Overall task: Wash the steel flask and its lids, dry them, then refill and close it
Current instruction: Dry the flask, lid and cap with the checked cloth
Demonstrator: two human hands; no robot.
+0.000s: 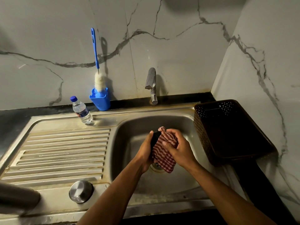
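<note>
Over the sink basin (129, 127), my left hand (146, 151) holds a small black lid (155, 138), mostly covered by a red-and-white striped cloth (164, 153). My right hand (178, 146) grips that cloth and presses it round the lid. A steel cap (81, 191) stands on the drainboard's front edge. The steel flask body (16, 197) lies blurred at the lower left edge of the view.
A water bottle with a blue cap (82, 111) stands behind the drainboard (61, 153). A blue bottle brush (97, 62) sits in a blue holder (100, 99) against the wall. The tap (151, 85) is not running. A dark brown basket (230, 130) sits right of the basin.
</note>
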